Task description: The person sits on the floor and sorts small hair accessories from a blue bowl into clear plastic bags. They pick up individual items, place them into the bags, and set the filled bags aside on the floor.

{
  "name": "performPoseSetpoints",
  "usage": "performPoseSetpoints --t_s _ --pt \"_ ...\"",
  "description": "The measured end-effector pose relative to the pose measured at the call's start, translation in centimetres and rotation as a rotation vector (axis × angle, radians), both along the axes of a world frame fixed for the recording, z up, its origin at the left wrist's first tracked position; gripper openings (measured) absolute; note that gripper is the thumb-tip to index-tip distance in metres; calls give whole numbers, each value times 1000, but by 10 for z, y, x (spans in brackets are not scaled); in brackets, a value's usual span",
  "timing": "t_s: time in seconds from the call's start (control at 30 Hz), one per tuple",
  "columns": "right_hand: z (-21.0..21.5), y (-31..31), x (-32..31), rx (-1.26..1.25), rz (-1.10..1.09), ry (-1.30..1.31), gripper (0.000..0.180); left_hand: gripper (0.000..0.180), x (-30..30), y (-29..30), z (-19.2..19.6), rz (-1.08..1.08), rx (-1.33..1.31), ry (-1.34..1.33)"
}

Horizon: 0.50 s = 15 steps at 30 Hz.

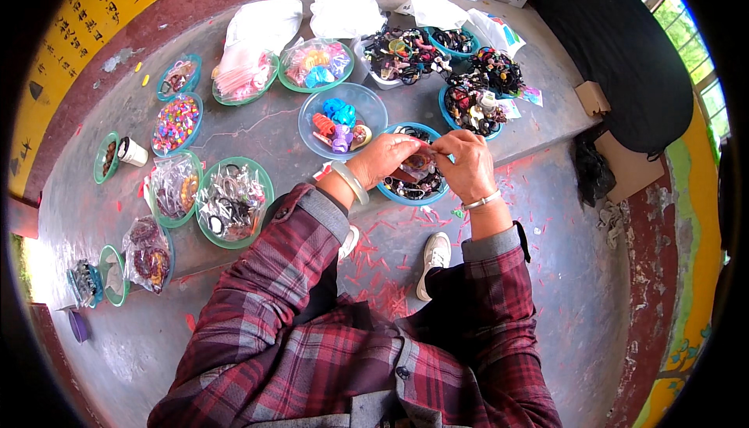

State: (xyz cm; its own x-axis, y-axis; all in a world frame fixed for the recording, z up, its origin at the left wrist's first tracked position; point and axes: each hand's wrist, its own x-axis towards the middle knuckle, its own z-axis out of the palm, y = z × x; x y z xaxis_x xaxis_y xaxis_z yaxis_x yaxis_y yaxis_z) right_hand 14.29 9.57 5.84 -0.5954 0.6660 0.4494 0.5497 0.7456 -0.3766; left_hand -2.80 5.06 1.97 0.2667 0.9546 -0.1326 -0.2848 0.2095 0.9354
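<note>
Head view: a grey concrete surface (pixel 257 127) carries many shallow bowls, and the blue bowl (pixel 406 190) under the hands serves as the landmark. It holds dark hair ties and small mixed trinkets. Just left of it and a little farther from the person, a clear blue bowl (pixel 343 120) holds blue, orange and purple plastic clips. Well left of the landmark, a green bowl (pixel 234 202) is filled with clear packets of dark hair bands, and beside that a second green bowl (pixel 174 188) holds more bagged bands. Farther left and away from the person, a small blue bowl (pixel 177 124) is full of bright beads. Beyond the landmark, to its right, a blue bowl (pixel 472 108) is heaped with dark, multicoloured hair ornaments.

Directly over the landmark bowl, the left hand (pixel 382 159) and the right hand (pixel 466 164) meet on a small clear packet (pixel 419 164). Each grip is pressed together, fingertips pinching the packet from its own side, so it hangs just above the bowl's contents. The left wrist wears a pale bangle (pixel 350 182), the right a thin silver bracelet (pixel 482 201).
</note>
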Motion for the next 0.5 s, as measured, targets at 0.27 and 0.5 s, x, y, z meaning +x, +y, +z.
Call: performPoseSetpoints --t_s 0.27,0.5 --pt "-2 0 -1 86 182 -132 13 32 0 6 -15 -78 71 116" --pt "7 4 2 -220 75 352 20 31 -3 0 6 126 -66 -196"
